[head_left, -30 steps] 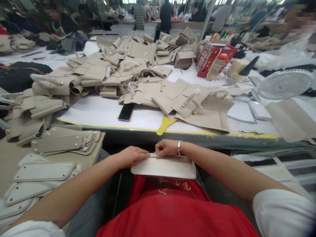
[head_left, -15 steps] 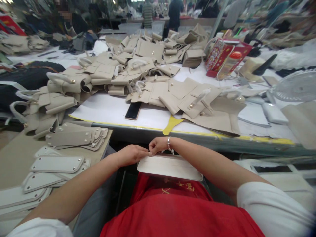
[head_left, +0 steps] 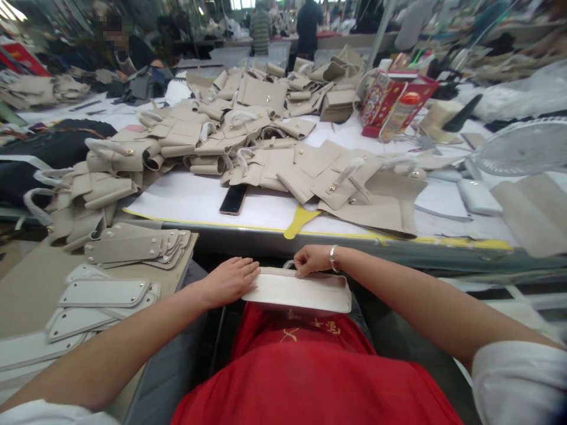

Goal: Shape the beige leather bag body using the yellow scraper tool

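An unfinished handbag [head_left: 296, 290] lies across my lap, its long white panel facing up and part of a pale handle showing at its far side. My left hand [head_left: 233, 277] holds the left end, fingers stretched along the far corner and thumb near the white face. At the far edge, right of the middle, my right hand [head_left: 312, 260] is closed with its fingertips pinching the rim. A silver bracelet circles that wrist. What lies under the right fingers is hidden.
Several beige handbags [head_left: 261, 165] are heaped on the white-covered table, beside a phone [head_left: 233, 199] and a yellow paddle-shaped piece [head_left: 301, 221]. Riveted panels [head_left: 104, 293] are stacked on a board at left. A red box [head_left: 390, 100] and a fan [head_left: 522, 147] stand at right.
My right hand has slid rightward along the handbag's far edge, away from my left hand. The handbag has shifted slightly left, and my left hand now lies over its left end.
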A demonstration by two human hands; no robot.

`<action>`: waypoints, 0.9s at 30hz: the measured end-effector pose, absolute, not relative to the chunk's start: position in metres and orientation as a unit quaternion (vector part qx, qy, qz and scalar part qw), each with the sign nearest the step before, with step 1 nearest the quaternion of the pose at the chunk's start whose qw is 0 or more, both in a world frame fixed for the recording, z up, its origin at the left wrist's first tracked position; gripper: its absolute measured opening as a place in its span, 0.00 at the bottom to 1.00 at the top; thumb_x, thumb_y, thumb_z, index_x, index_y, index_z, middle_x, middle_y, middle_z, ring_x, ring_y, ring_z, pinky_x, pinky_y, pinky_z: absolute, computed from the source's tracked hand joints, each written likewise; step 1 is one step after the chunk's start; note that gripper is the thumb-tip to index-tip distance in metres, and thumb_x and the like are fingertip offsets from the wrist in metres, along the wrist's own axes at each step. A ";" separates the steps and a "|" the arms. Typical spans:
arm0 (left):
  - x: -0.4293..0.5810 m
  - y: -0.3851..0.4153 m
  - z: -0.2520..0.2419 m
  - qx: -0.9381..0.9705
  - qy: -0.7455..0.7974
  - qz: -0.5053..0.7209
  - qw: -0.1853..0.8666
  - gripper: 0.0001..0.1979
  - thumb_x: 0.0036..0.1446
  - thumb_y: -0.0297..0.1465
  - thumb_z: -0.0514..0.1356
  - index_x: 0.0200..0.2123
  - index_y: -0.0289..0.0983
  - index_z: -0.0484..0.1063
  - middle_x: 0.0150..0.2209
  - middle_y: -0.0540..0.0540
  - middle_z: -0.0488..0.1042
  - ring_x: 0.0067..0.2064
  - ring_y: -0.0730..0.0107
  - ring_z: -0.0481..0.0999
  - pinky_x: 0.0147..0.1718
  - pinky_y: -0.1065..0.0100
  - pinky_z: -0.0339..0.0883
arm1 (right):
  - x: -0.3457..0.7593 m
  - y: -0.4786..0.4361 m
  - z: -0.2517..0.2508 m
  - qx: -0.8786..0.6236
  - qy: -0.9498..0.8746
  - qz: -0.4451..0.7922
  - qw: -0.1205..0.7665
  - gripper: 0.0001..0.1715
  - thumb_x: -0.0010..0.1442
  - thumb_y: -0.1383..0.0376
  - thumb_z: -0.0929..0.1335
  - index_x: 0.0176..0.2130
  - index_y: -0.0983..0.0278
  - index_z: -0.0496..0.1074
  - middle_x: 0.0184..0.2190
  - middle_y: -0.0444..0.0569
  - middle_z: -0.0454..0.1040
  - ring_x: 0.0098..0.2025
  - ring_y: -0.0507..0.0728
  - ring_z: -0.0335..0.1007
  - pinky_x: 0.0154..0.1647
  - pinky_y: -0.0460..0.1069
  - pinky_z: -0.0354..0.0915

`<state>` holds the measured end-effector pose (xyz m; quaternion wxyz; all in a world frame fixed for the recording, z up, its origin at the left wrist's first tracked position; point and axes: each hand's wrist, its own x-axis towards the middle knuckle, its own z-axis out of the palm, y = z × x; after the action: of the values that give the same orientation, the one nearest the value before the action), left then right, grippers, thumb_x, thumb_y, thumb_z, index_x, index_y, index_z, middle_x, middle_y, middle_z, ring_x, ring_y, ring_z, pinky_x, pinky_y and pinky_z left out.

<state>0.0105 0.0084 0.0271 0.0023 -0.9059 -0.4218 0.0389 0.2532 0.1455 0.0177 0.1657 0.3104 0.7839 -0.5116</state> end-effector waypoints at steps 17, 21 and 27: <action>0.144 -0.036 0.004 -0.864 -0.440 -0.230 -0.083 0.08 0.59 0.31 0.53 0.34 0.36 0.71 0.41 0.45 0.75 0.43 0.65 0.71 0.43 0.61 0.64 | 0.369 -0.001 0.000 0.323 0.890 -0.138 -0.291 0.06 0.57 0.63 0.65 0.35 0.63 0.70 0.34 0.49 0.73 0.40 0.55 0.65 0.52 0.55 0.55; 0.143 -0.039 0.000 -0.869 -0.429 -0.245 -0.043 0.08 0.59 0.29 0.53 0.34 0.36 0.71 0.43 0.46 0.75 0.45 0.63 0.71 0.44 0.61 0.64 | 0.365 -0.010 -0.006 0.341 0.881 -0.111 -0.308 0.05 0.58 0.67 0.64 0.32 0.61 0.70 0.34 0.45 0.73 0.40 0.53 0.65 0.55 0.56 0.51; 0.147 -0.037 0.002 -0.875 -0.434 -0.210 -0.026 0.07 0.58 0.27 0.53 0.34 0.36 0.71 0.44 0.45 0.74 0.45 0.63 0.70 0.43 0.61 0.64 | 0.364 -0.011 0.000 0.358 0.882 -0.101 -0.288 0.06 0.58 0.69 0.63 0.31 0.62 0.70 0.34 0.44 0.73 0.41 0.52 0.64 0.58 0.56 0.47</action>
<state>0.1466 -0.0370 0.0024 -0.0265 -0.8755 -0.4344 -0.2102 0.3640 -0.0110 0.0002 -0.2882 0.3580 0.8824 -0.1007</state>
